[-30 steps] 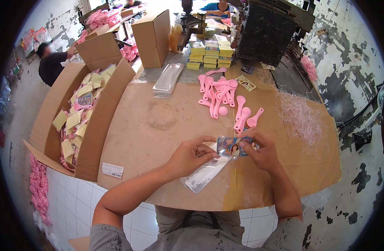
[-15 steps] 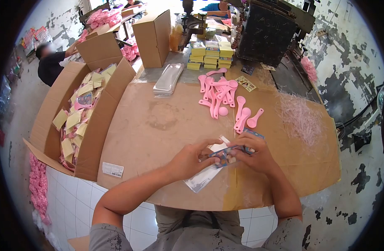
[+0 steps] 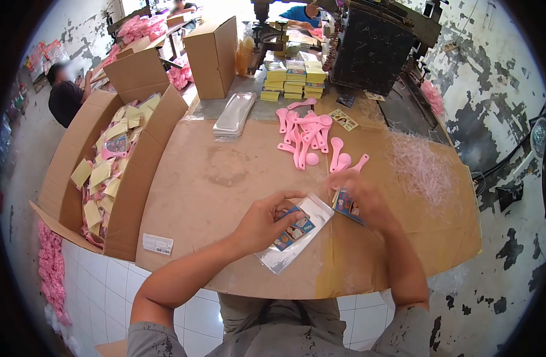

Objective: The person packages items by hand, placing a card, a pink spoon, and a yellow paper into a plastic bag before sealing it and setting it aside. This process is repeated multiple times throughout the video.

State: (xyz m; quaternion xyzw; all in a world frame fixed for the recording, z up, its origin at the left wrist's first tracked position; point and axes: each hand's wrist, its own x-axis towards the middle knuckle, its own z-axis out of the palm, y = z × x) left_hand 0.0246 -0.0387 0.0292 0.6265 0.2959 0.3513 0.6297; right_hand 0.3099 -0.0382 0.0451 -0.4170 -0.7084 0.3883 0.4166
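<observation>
My left hand (image 3: 267, 221) is closed on a blue printed card (image 3: 293, 231), thumb on top, above clear plastic sleeves (image 3: 311, 215) lying on the cardboard. My right hand (image 3: 362, 193) is smeared by motion, beside the pink spoons; its fingers cannot be made out clearly. Under and beside it lie several more blue printed cards (image 3: 346, 206), partly covered by the hand. A pile of pink spoons (image 3: 304, 132) lies just beyond, with a few loose ones near my right fingertips.
Left stands an open cardboard box (image 3: 139, 178) full of packed cards. Behind are a stack of clear sleeves (image 3: 234, 114), card stacks (image 3: 294, 77), an upright box (image 3: 211, 58) and a black machine (image 3: 371, 47). Shredded plastic (image 3: 421, 165) lies right. A co-worker (image 3: 66, 95) is at far left.
My hands have moved apart. The left now has one card over the sleeves, and the right has moved away from it toward the spoons. The view has shifted slightly.
</observation>
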